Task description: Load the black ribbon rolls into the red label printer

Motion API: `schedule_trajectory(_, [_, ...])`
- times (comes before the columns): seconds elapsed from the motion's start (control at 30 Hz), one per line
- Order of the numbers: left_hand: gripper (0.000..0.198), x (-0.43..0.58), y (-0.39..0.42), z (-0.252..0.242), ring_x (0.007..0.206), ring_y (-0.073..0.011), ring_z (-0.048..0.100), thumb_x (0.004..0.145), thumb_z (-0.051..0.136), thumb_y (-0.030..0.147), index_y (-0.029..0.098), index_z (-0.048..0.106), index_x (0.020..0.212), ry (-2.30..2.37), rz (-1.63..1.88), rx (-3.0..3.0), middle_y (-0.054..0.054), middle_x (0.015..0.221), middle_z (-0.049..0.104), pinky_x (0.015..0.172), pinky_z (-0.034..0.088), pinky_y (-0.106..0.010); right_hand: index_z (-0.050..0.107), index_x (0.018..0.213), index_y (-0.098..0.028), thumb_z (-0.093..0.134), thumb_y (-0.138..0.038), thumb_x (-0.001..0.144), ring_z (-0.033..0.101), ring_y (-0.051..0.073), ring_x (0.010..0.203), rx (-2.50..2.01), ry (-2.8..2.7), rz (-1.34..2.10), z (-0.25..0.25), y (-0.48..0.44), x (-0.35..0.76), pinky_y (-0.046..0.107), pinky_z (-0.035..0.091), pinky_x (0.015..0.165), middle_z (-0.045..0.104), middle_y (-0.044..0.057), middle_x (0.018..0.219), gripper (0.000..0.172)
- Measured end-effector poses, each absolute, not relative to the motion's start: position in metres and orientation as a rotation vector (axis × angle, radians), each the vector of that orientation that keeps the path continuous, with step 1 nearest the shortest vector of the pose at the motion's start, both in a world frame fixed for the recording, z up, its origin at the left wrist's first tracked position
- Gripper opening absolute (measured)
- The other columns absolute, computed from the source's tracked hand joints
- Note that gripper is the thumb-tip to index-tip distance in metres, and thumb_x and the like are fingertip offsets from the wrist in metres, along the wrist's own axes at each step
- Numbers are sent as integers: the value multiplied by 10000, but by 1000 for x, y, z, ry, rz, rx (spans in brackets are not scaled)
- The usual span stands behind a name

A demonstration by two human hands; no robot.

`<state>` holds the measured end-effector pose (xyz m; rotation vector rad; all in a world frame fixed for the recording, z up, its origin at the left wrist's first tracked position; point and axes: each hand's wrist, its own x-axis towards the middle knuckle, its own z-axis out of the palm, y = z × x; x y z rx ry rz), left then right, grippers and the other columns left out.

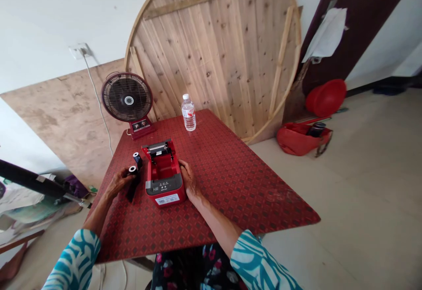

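holding a black roll [132, 170] just left of the open red label printer [164, 176], the left hand [119, 181] has its fingers curled shut around it. a second black roll [137, 157] stands just beyond on the surface [231, 171]. the right hand [187, 176] lies against the printer's right side, fingers loosely extended, bracing rather than gripping. with the bay empty and the lid raised, the roll is probably best held level while that hand steadies the printer. a table fan [127, 97] and water bottle [189, 113] stand at the far edge.
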<state>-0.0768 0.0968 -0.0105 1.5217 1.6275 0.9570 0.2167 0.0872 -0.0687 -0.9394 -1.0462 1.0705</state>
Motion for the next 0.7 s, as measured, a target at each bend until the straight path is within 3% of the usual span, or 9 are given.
schedule_trajectory(0.1, [643,-80,81,-6,932,-304,686,517,795,609,169,636,959,1616,1042,1472,-90,920,749,767,546,-358,651,1137,-241,459,-403,859,557,213,1156,-922,-1058,1060,-67,86,217,387,387,1051,665,54,1186,374])
schedule_trajectory(0.27, [648,-79,58,15,748,-296,700,478,812,615,182,648,931,1551,1140,1366,-86,838,744,652,555,-378,659,1120,-241,463,-392,855,565,217,1150,-915,-1041,1070,-68,87,216,398,391,1047,664,53,1185,362])
schedule_trajectory(0.37, [599,-53,55,36,792,-312,701,480,819,561,197,697,940,1481,1086,1442,-92,898,749,695,560,-408,660,1116,-240,461,-405,844,564,214,1150,-924,-1020,1073,-69,89,215,395,392,1048,664,54,1176,375])
schedule_trajectory(0.47, [573,-12,60,54,937,-311,685,675,696,562,186,701,1107,1418,841,1801,-107,1008,743,826,540,-421,656,1122,-233,456,-424,837,563,211,1147,-926,-1031,1065,-68,89,214,392,395,1046,661,58,1174,398])
schedule_trajectory(0.7, [392,50,88,59,974,-269,674,766,677,378,224,698,1125,1612,484,2334,-78,1084,732,875,507,-356,651,1134,-229,435,-384,850,566,210,1142,-937,-1069,1045,-64,85,215,385,399,1044,659,57,1167,389])
